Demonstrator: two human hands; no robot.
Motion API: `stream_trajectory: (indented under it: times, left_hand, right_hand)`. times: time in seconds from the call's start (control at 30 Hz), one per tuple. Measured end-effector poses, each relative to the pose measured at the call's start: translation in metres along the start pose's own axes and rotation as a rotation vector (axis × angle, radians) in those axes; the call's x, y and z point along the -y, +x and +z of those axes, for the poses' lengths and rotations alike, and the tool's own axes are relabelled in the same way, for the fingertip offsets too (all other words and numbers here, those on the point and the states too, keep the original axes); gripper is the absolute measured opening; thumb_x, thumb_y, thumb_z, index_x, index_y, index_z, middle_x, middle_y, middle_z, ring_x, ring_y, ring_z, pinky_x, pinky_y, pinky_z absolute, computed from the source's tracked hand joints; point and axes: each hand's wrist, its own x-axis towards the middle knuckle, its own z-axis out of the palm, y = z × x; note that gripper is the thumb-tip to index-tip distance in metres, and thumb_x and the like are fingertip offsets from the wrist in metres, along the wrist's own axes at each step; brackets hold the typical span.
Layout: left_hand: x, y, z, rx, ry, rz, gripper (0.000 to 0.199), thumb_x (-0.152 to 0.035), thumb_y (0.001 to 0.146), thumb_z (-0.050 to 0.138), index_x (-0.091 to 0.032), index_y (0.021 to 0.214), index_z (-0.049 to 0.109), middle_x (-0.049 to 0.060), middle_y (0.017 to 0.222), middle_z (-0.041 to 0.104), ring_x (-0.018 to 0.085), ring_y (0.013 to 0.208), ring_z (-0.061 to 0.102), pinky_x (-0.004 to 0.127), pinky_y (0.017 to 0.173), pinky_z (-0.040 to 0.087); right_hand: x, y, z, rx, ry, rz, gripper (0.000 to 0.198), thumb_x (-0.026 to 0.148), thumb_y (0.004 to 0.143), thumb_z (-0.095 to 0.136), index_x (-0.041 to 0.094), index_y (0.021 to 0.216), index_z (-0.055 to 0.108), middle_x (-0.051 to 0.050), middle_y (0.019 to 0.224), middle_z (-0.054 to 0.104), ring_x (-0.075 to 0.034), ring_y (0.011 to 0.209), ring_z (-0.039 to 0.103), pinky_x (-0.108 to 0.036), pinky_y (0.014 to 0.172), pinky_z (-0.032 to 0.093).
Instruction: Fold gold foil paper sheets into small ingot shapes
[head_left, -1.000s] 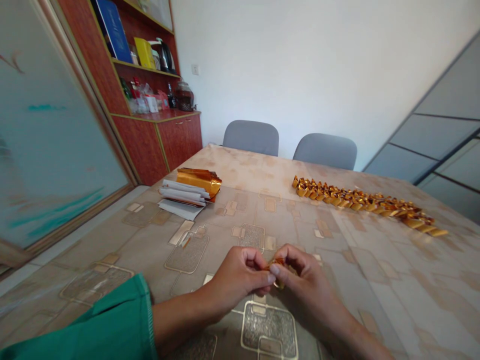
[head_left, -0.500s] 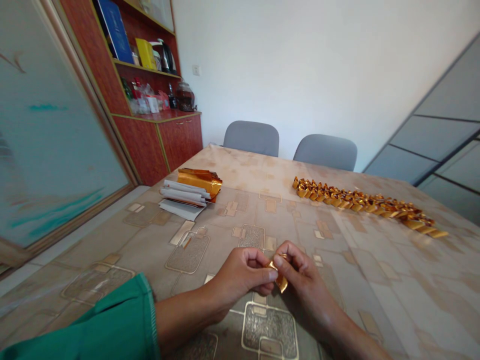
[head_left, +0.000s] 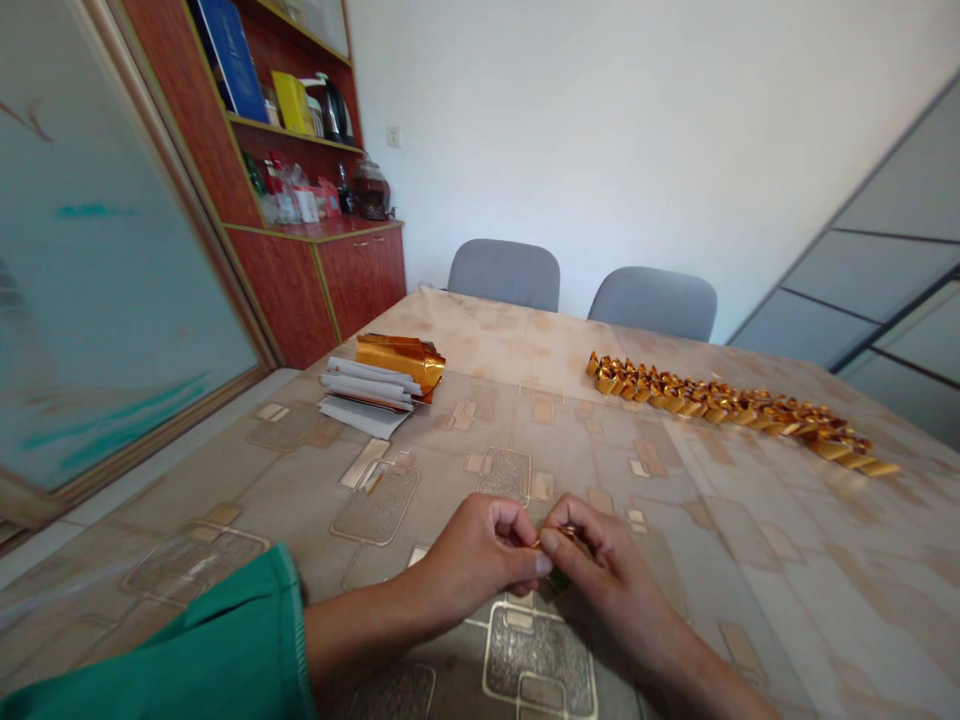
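Over the rectangle-patterned tablecloth [head_left: 457,470], the left hand [head_left: 487,548] and right hand [head_left: 609,560] pinch a small, shiny gold foil piece [head_left: 559,579].

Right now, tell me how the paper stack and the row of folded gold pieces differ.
The paper stack shows grey-white and gold sheets; the gold row shows no white. The paper stack is short and compact, while the gold row stretches long. Both rest on the patterned tabletop.

One left hand [head_left: 478,548] and one right hand [head_left: 611,568] are holding one piece of foil [head_left: 559,579]. One table [head_left: 491,322] is carrying several sheets of paper [head_left: 371,388] and dozens of folded pieces [head_left: 720,402]. Two chairs [head_left: 504,272] are standing.
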Motion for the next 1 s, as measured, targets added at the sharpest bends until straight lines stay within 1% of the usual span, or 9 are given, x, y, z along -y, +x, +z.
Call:
stream_trajectory:
  times: [0.1,0.23,0.33,0.47,0.57,0.67,0.77,0.87,1.0]
  left_hand:
    - [0.0,0.0,0.0,0.006,-0.051,-0.016,0.032,-0.034,0.057,0.084,-0.013,0.067,0.061,-0.002,0.056,0.062,0.009,0.051,0.056,0.022,0.055,0.044]
    - [-0.002,0.001,0.0,0.049,-0.137,-0.044,0.039,-0.044,0.065,0.082,-0.011,0.078,0.065,0.003,0.068,0.069,0.012,0.062,0.063,0.026,0.066,0.05]
    - [-0.002,0.001,0.0,0.04,-0.115,-0.004,0.041,-0.049,0.068,0.078,-0.011,0.077,0.065,0.003,0.064,0.068,0.011,0.059,0.062,0.026,0.064,0.049]
    - [-0.003,0.001,-0.002,0.006,-0.053,0.087,0.036,-0.045,0.071,0.076,-0.012,0.073,0.063,0.002,0.062,0.065,0.011,0.058,0.059,0.024,0.06,0.046]
    - [-0.003,0.002,-0.004,0.005,-0.029,0.115,0.033,-0.043,0.074,0.074,-0.012,0.073,0.063,0.003,0.063,0.065,0.011,0.06,0.059,0.024,0.061,0.046]
    - [-0.002,0.002,-0.004,0.004,-0.057,0.106,0.034,-0.044,0.078,0.071,-0.012,0.083,0.063,0.004,0.071,0.066,0.013,0.065,0.062,0.027,0.064,0.048]
    - [-0.003,0.001,-0.002,-0.071,-0.127,0.172,0.031,-0.043,0.082,0.068,-0.016,0.094,0.059,0.002,0.078,0.066,0.015,0.069,0.063,0.028,0.065,0.05]
    - [-0.007,0.0,0.002,-0.096,-0.084,0.253,0.024,-0.036,0.081,0.07,-0.016,0.084,0.059,0.0,0.07,0.062,0.012,0.063,0.059,0.026,0.063,0.047]
    - [-0.01,-0.003,0.005,-0.088,-0.03,0.288,0.019,-0.031,0.077,0.07,-0.015,0.078,0.062,-0.002,0.063,0.058,0.01,0.058,0.053,0.023,0.057,0.042]
  right_hand:
    - [-0.001,0.001,0.0,-0.023,0.087,0.017,0.03,0.043,0.096,0.058,0.021,0.077,0.055,0.003,0.066,0.052,-0.012,0.06,0.045,-0.025,0.054,0.033]
    - [-0.002,0.002,0.0,-0.098,0.111,0.026,0.031,0.045,0.093,0.061,0.021,0.075,0.054,0.004,0.064,0.048,-0.011,0.056,0.041,-0.024,0.051,0.032]
    - [0.0,0.003,0.001,-0.101,0.137,0.024,0.033,0.048,0.091,0.063,0.021,0.074,0.054,0.003,0.063,0.049,-0.012,0.057,0.042,-0.025,0.052,0.033]
    - [0.004,0.002,0.001,-0.061,0.217,0.047,0.033,0.052,0.089,0.064,0.021,0.078,0.057,0.001,0.067,0.055,-0.014,0.06,0.048,-0.027,0.056,0.037]
    - [0.005,0.002,0.0,-0.046,0.241,0.062,0.031,0.048,0.085,0.07,0.021,0.077,0.057,0.002,0.067,0.055,-0.014,0.061,0.047,-0.027,0.057,0.037]
    - [0.005,0.004,-0.001,-0.098,0.235,0.033,0.03,0.044,0.085,0.071,0.021,0.074,0.055,0.002,0.066,0.053,-0.013,0.06,0.045,-0.026,0.057,0.035]
    - [0.011,0.005,-0.001,-0.176,0.236,-0.006,0.029,0.044,0.085,0.072,0.02,0.075,0.057,0.001,0.07,0.056,-0.015,0.065,0.047,-0.027,0.06,0.037]
    - [0.02,0.005,0.001,-0.233,0.257,-0.02,0.029,0.045,0.083,0.073,0.021,0.075,0.059,0.001,0.071,0.057,-0.015,0.067,0.049,-0.026,0.062,0.039]
    - [0.026,0.003,0.006,-0.254,0.246,-0.048,0.029,0.047,0.083,0.072,0.021,0.076,0.061,0.002,0.068,0.056,-0.014,0.064,0.049,-0.025,0.059,0.04]
